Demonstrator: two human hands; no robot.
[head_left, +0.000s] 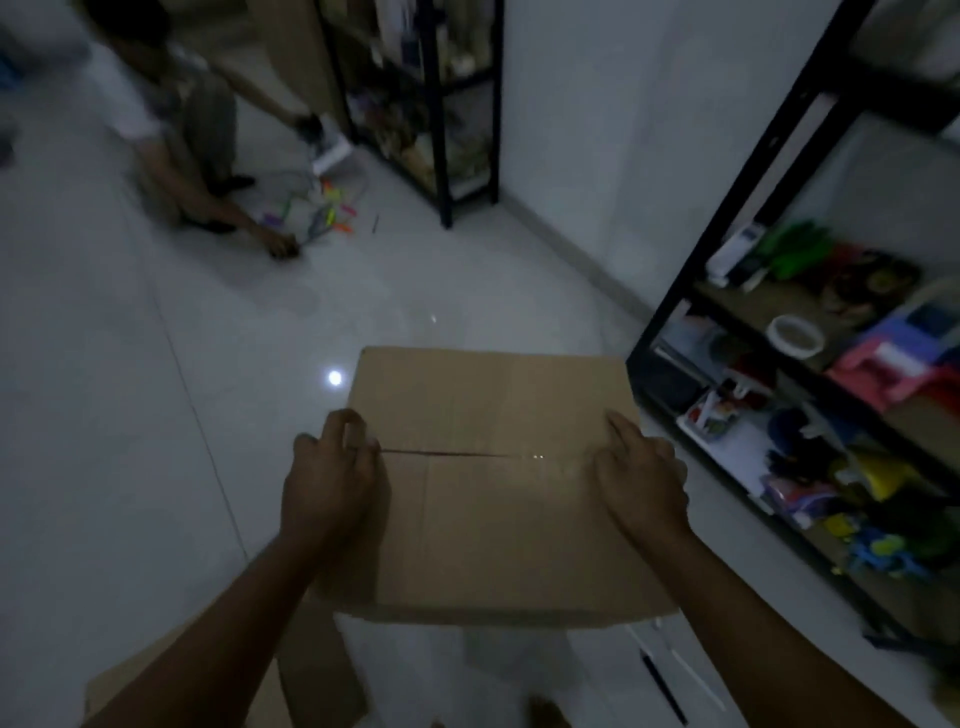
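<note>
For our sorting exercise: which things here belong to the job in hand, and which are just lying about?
In the job: cardboard box, left hand, right hand.
Lying about: black shelf, coloured pens, flat cardboard, white bowl.

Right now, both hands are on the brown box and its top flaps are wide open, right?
Not quite. The left hand and right hand are both on the box, but its top flaps are folded shut, not wide open. They meet at a thin seam running between the hands. The head view shows it.
</note>
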